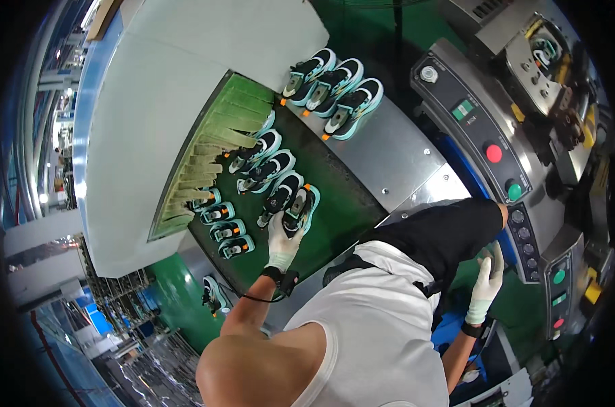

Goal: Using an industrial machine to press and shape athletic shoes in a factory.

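My left hand (282, 245), in a white glove, is closed on the near end of a black sneaker (299, 207) with a pale teal sole. That sneaker lies on the green conveyor belt (334, 217), close beside another black sneaker (280, 195). Farther along the belt, more sneakers (267, 171) form a row leading to a green strip curtain (216, 146). Off to the right, my right hand (485, 283), gloved too, hangs in the air beside my leg with fingers stretched and nothing in them.
Several small sneakers (227, 230) sit at the belt's left side. Three sneakers (334, 91) stand on the metal ledge (406, 152) beyond the belt. A large white housing (145, 115) rises at left. At right is a machine's control panel (480, 129) with coloured buttons.
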The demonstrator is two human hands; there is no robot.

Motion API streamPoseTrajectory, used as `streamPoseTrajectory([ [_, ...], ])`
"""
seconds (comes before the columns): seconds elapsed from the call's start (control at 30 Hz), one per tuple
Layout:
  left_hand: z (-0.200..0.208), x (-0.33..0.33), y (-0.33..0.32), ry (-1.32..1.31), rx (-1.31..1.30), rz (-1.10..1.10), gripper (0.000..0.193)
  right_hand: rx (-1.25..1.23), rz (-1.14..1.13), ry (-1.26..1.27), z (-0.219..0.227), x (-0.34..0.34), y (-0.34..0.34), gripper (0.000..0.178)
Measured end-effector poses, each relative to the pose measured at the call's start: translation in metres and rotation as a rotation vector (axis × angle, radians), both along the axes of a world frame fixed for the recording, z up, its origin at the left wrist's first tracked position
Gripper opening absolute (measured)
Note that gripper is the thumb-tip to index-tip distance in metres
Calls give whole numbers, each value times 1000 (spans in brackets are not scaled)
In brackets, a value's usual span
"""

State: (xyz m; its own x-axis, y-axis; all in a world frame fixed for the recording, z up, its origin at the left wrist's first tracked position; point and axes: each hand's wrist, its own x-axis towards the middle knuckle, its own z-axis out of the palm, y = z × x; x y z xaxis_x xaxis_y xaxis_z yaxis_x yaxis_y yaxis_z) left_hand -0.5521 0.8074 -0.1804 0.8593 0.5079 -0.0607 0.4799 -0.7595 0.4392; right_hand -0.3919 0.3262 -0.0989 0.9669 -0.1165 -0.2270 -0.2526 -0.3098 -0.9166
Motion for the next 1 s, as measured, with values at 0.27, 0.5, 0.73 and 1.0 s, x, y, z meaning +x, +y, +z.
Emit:
streamPoseTrajectory([
  [0.27,-61,28,1,-123,-559,393,74,26,416,-1,22,51,99,46],
  [0.5,70,171,-45,114,-613,-444,61,-388,1068,-449,76,99,184,77],
  [0.73,195,342,-128,65,-463,-1478,63,-295,823,-169,113,135,114,73],
  [1.0,289,552,-251,-264,-771,-1227,40,964,-181,46,66,28,34,77],
])
